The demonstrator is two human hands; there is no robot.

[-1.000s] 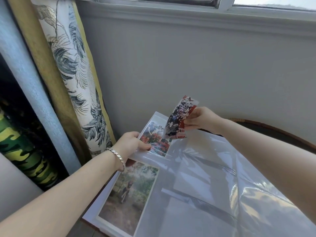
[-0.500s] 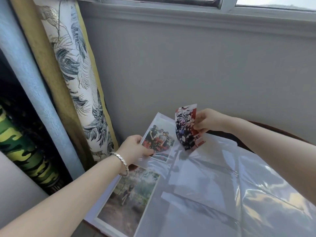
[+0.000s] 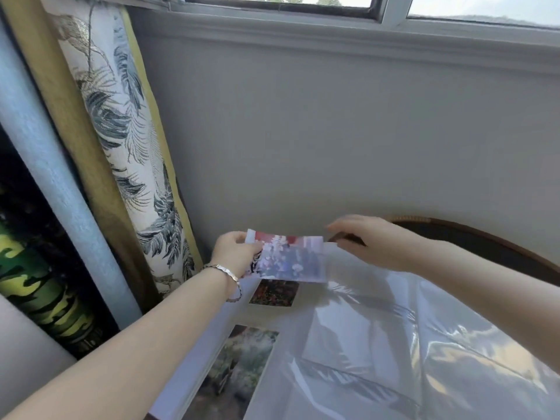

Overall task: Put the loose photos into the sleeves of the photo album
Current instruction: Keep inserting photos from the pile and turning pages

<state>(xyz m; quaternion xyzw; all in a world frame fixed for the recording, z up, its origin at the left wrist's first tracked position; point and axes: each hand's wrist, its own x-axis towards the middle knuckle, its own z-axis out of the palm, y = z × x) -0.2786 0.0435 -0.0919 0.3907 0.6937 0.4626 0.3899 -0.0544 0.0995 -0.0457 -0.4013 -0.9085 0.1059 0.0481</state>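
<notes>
We find the photo album [image 3: 194, 371] open, its left page sleeving a garden print [image 3: 242, 365] nearest us and a small red print [image 3: 274, 293] beyond. The left hand [image 3: 235, 253] pinches the loose photo [image 3: 291, 259] by its left edge, above the small print. The right hand [image 3: 369, 244] meets the photo's right corner, but blur hides its grip. A leaf-patterned curtain [image 3: 121, 131] hangs on the left, and a glossy clear sheet [image 3: 378, 344] covers the right.

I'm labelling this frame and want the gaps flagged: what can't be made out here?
Head view only.
Loose photo: motion blur smears its image.
Right hand: blurred; whether it touches the loose photo is unclear.
Upper sleeved photo: top hidden behind the loose photo.
Album: bottom edge cuts it off; glare washes out its right page.
</notes>
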